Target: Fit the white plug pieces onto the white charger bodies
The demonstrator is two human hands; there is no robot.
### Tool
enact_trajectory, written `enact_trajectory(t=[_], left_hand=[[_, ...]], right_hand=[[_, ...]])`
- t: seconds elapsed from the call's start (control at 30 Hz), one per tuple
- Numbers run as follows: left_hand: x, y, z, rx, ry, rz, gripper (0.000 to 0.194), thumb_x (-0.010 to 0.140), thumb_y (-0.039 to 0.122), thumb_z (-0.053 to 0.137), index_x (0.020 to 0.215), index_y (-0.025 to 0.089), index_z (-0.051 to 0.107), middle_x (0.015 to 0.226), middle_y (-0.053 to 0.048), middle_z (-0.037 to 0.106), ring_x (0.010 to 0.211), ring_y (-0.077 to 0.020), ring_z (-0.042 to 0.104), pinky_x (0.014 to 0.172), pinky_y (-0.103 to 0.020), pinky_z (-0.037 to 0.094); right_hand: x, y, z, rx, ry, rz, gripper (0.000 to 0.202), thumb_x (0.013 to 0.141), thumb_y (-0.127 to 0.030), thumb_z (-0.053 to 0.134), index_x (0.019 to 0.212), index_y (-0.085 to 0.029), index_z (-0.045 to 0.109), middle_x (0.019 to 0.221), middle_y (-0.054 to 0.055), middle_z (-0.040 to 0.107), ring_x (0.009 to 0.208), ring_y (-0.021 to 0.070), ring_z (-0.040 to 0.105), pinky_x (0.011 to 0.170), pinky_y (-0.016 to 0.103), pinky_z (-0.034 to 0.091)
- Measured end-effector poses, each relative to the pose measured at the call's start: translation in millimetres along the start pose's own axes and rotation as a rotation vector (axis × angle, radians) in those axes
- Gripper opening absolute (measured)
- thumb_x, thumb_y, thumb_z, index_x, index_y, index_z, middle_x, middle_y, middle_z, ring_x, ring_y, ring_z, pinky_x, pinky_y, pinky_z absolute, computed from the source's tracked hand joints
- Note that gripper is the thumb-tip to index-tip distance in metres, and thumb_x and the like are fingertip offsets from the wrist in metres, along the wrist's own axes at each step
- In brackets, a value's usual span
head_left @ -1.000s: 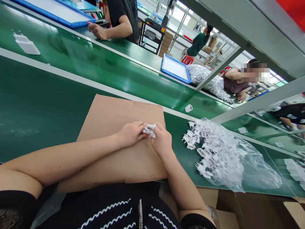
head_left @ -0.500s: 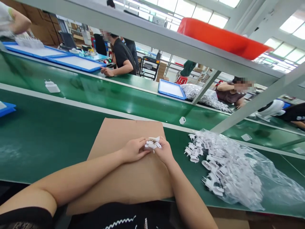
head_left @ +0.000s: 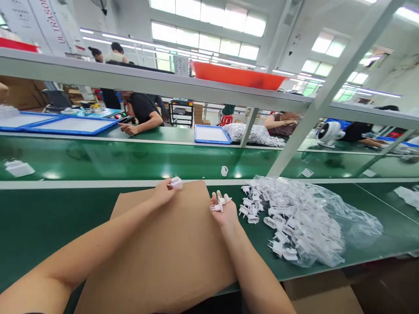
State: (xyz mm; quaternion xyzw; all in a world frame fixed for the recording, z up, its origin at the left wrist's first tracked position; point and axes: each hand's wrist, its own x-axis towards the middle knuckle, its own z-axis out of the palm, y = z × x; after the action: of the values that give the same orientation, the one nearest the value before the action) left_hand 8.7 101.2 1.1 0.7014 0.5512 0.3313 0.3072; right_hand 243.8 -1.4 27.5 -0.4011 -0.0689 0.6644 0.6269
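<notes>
My left hand (head_left: 163, 192) is closed on a white plug housing (head_left: 176, 183) above the far edge of a brown cardboard sheet (head_left: 163, 244). To the right, my right hand (head_left: 224, 211) is turned palm up, with small white plug pieces (head_left: 219, 205) held in its curled fingers, one showing metal pins. Right of that hand, many white plug pieces (head_left: 304, 222) lie heaped on and in a clear plastic bag (head_left: 360, 222), with several loose ones at its left side.
A green belt (head_left: 176, 159) runs beyond the workbench, carrying a white housing (head_left: 224, 171) and a larger white adapter (head_left: 19, 168). A slanted metal post (head_left: 294, 135) rises behind the bag. An overhead shelf holds a red tray (head_left: 238, 76). People sit across the belt.
My hands have moved apart: the left went left and forward with the white housing, the right stayed near the sheet's right edge and turned palm up. The view has tilted and shifted.
</notes>
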Motion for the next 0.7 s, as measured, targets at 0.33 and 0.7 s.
enact_trajectory(t=[0.33,0.7], left_hand=[[72.1,-1.5,-48.9,0.274,0.283,-0.294,0.033,0.066,0.03,0.07,0.096,0.017,0.065,0.096,-0.015,0.07,0.104,-0.0404,0.063,0.086,-0.046,0.049],[15.0,26.8,-7.1,0.328,0.414,-0.168,0.072,0.079,0.032,0.063,0.142,0.009,0.037,0.15,-0.024,0.033,0.139,-0.0421,0.032,0.115,-0.055,0.029]], right_hand=[[-2.1,-1.0,4.1,0.009,0.036,-0.043,0.006,0.083,-0.015,0.054,0.084,-0.018,0.06,0.072,0.001,0.064,0.041,0.0053,0.04,0.039,0.015,0.026],[26.5,-14.8,-18.0,-0.363,0.302,-0.494,0.025,0.074,-0.036,0.059,0.09,-0.018,0.064,0.075,0.0,0.067,0.043,0.006,0.039,0.041,0.019,0.027]])
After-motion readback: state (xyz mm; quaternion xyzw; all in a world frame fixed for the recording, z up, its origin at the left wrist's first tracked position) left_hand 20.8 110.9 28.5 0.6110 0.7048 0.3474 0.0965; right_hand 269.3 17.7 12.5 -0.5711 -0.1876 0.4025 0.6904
